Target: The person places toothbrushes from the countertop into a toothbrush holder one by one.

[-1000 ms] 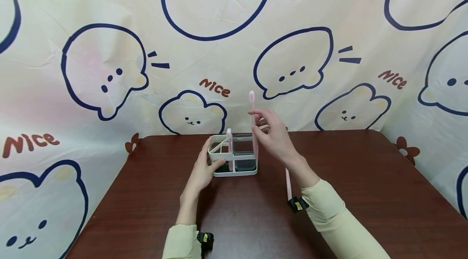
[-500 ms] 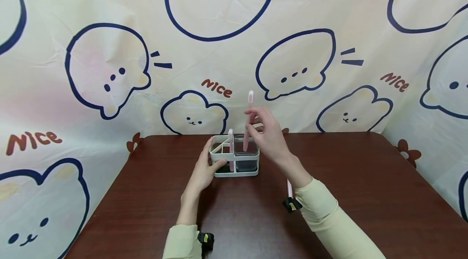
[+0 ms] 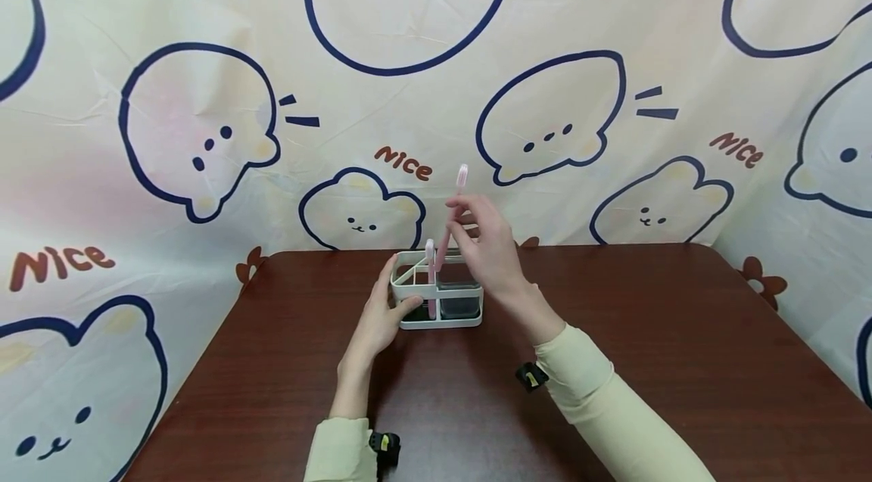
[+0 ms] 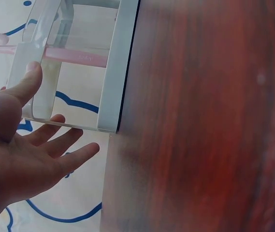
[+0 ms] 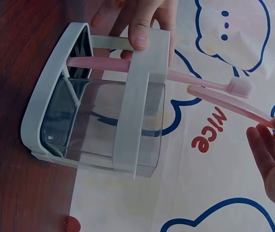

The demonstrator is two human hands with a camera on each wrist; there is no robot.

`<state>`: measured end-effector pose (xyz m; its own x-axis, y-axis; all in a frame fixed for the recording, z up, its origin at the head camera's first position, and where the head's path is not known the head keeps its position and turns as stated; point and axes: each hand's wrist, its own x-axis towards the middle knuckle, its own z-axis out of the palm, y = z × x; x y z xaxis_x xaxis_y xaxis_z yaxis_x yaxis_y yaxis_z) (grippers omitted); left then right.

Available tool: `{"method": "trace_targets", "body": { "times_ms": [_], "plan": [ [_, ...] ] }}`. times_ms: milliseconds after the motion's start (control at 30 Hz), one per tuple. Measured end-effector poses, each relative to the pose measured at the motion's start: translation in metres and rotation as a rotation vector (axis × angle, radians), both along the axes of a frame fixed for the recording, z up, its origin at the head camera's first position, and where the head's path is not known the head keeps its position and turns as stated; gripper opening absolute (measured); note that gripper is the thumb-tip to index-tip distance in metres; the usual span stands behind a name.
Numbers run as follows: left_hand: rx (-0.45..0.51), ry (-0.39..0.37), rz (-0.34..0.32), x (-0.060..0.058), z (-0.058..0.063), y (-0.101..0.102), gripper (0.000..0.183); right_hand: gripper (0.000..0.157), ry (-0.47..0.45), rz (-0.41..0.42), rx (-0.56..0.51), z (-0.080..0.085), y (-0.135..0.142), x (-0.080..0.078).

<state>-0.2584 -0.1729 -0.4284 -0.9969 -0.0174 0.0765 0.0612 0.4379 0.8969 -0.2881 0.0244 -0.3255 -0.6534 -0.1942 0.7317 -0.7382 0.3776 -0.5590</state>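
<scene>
A pale grey-green toothbrush holder with a divided top stands on the table. My left hand grips its left side, thumb across the front band and fingers behind. One pink toothbrush stands upright in a middle slot, bristles up. My right hand pinches a second pink toothbrush above the holder, tilted, its bristle head up. In the right wrist view, that brush's lower handle end overlaps the standing brush's neck. A clear bin fills the holder's right part.
The dark brown wooden table extends around the holder. Behind it hangs a cream cloth printed with blue-outlined cartoon bears. Both wrists carry small black cameras.
My right hand has moved left with its toothbrush, whose handle end went from the holder's right edge to near the standing brush. A pink handle on the table is now hidden by the right arm.
</scene>
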Motion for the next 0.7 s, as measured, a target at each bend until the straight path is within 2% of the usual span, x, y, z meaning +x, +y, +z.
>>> {"method": "trace_targets", "body": {
  "times_ms": [333,700],
  "plan": [
    [-0.001,-0.005,0.001,-0.002,-0.001,0.0,0.087,0.027,0.023,-0.022,0.019,-0.003,-0.006,-0.003],
    [0.007,0.02,-0.006,-0.002,-0.003,0.0,0.087,0.026,0.035,-0.029,0.067,-0.015,-0.009,-0.007]
  ]
}}
